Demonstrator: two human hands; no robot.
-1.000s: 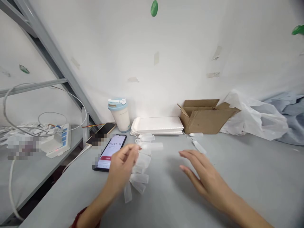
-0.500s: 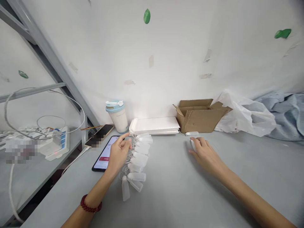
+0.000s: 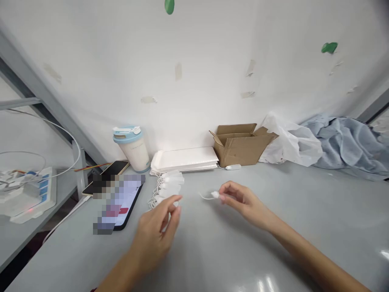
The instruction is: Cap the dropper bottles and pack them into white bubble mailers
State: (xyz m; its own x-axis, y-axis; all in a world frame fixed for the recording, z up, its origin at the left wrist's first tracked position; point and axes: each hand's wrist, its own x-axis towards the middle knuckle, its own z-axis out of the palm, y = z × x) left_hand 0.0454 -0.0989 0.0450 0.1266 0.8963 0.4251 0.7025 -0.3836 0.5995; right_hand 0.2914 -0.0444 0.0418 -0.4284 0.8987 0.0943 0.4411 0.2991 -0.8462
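Note:
My right hand (image 3: 243,202) pinches a small white plastic piece (image 3: 215,194) by thumb and fingertips, just above the grey tabletop. A thin white cord trails from its left end, and my fingers hide most of its body. Left of it, my left hand (image 3: 158,229) holds nothing, its thumb and index finger curved with a gap between them. Just beyond that hand lies a row of small translucent white plastic pieces (image 3: 170,188) with looped cords. The hand covers the near part of this row. One similar piece (image 3: 233,167) lies in front of the cardboard box.
White padded envelopes (image 3: 188,158) are stacked by the wall, beside an open cardboard box (image 3: 243,150). A blue-lidded cup (image 3: 135,150) and two phones (image 3: 129,207) are at left. Farther right are a white plastic bag (image 3: 291,142) and blue cloth (image 3: 349,142).
My right hand has moved left, bringing the small white piece with its cord into plain sight. My left hand has come nearer, over the near end of the row. The view has shifted right.

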